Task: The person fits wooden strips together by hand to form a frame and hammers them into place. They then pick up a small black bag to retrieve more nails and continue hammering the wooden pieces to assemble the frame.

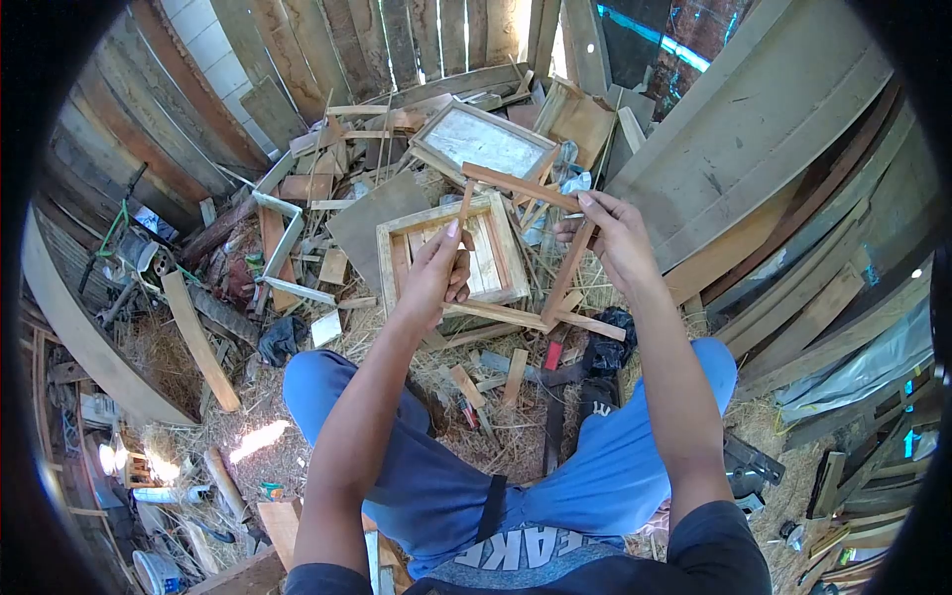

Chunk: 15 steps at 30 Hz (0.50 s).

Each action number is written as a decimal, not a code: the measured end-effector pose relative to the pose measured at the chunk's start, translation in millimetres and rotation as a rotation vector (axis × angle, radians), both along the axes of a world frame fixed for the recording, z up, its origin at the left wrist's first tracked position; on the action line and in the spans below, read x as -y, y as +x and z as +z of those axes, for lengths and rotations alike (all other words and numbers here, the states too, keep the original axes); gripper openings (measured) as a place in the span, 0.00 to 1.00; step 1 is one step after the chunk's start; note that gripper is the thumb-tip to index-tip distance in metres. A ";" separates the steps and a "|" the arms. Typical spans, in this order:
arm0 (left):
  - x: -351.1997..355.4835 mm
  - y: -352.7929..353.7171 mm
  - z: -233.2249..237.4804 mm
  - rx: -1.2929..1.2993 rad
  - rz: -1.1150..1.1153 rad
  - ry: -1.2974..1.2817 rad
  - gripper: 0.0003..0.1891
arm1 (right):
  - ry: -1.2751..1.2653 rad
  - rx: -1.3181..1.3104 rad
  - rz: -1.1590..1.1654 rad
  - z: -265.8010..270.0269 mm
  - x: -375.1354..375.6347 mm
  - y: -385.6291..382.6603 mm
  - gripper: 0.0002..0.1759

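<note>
I hold up a slim wooden frame (521, 183) between both hands. My left hand (434, 276) is closed around its left strip, with the thumb pointing up along the wood. At the upper right corner, my right hand (617, 236) pinches the frame between thumb and fingers. Behind and below it, a shallow wooden box (389, 260) with a slatted bottom rests on the straw-covered ground; the frame and my left hand overlap it in this view. Short wood offcuts (516, 377) lie between my knees, near a red-handled tool (470, 415).
A framed pane (481, 137) and scrap wood pile up ahead against the plank wall. Wide boards (734, 139) lean at the right. On the left stand a curved plank (79, 327) and a white bent frame (281, 248). A black bag (610, 342) lies by my right knee.
</note>
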State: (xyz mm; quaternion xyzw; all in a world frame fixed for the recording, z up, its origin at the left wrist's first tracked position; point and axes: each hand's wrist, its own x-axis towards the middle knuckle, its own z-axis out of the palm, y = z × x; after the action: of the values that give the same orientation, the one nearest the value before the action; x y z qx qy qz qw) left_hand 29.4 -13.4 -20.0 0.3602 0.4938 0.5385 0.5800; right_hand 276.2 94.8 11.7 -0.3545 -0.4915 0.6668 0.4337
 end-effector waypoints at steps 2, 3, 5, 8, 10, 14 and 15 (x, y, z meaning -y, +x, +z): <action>0.3 0.2 0.4 -0.005 0.000 0.005 0.23 | 0.001 -0.007 0.000 0.4 0.3 -1.0 0.21; 0.3 0.3 0.7 -0.007 -0.001 0.008 0.23 | -0.017 -0.032 -0.015 0.2 0.5 -1.4 0.21; 0.0 0.6 2.7 -0.019 -0.003 0.013 0.23 | -0.036 -0.055 -0.029 1.2 0.0 -2.4 0.21; 0.0 0.0 1.9 -0.023 -0.012 0.022 0.23 | -0.078 -0.090 -0.051 2.8 0.8 -2.4 0.22; -0.1 -1.2 0.2 -0.016 -0.018 0.028 0.22 | -0.106 -0.085 -0.069 3.6 -0.5 -1.1 0.24; -0.4 -5.0 -3.6 -0.030 -0.029 0.035 0.23 | -0.104 -0.122 -0.072 1.5 -2.4 2.2 0.24; -0.4 -5.2 -3.2 -0.019 -0.030 0.026 0.23 | -0.119 -0.116 -0.073 3.6 -1.5 2.3 0.25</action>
State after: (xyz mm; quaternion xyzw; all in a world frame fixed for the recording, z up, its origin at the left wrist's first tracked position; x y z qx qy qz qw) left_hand 24.1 -13.0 -23.3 0.3804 0.4866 0.5327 0.5786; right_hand 278.5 96.3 15.3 -0.3581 -0.4121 0.6979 0.4635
